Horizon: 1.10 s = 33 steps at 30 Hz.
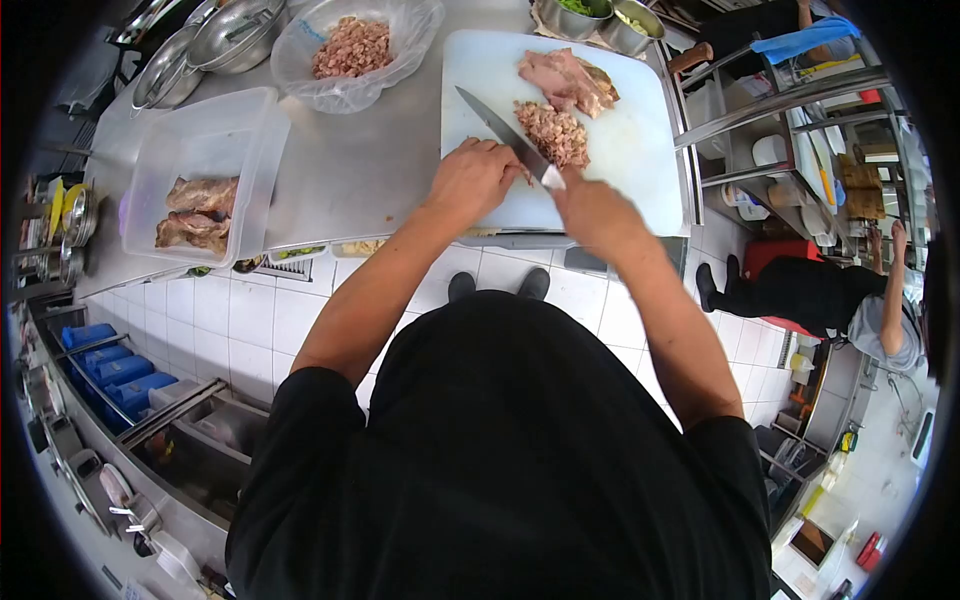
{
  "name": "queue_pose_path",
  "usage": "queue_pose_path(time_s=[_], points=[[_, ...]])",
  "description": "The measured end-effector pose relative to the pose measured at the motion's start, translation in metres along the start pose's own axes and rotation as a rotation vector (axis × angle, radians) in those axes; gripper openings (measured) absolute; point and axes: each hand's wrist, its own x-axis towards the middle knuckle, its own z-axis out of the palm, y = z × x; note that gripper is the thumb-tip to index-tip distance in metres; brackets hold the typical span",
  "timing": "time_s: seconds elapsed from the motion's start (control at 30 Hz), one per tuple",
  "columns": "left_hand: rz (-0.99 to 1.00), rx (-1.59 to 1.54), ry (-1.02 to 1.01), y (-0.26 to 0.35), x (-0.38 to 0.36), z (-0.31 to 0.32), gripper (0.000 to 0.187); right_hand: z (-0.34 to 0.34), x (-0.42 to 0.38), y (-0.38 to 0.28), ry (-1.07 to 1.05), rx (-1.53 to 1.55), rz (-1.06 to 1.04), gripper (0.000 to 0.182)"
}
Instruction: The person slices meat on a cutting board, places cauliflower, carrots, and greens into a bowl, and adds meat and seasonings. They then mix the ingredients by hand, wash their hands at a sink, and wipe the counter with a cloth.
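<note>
My right hand (596,215) is wrapped round the handle of a chef's knife (503,130), whose blade points up and to the left over the white cutting board (640,160). Beside the blade, my left hand (476,180) has its fingers curled down on a piece of meat (524,172), mostly hidden by the hand and knife. Just right of the blade lies a heap of chopped meat (556,135). Larger slabs of meat (570,80) rest higher up on the board.
A bag-lined bowl of diced meat (352,48) stands left of the board. Farther left, a plastic tub (255,150) holds meat pieces (200,215). Metal bowls (235,35) sit at the back left, and metal containers (632,28) behind the board. Another person (840,295) is at right.
</note>
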Motion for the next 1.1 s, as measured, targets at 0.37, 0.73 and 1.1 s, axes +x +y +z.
queue_pose_path(time_s=[0.37, 0.73, 1.1], points=[[0.049, -0.103, -0.062, -0.014, 0.006, -0.015, 0.005, -0.002, 0.003, -0.018, -0.004, 0.096, 0.053, 0.030], [-0.092, -0.099, -0.067, -0.041, -0.004, -0.035, 0.015, -0.033, 0.012, -0.001, 0.012, -0.019, -0.105, 0.031], [-0.060, 0.037, -0.026, -0.011, 0.009, -0.004, 0.019, -0.048, 0.018, 0.008, 0.007, -0.052, -0.062, 0.033]])
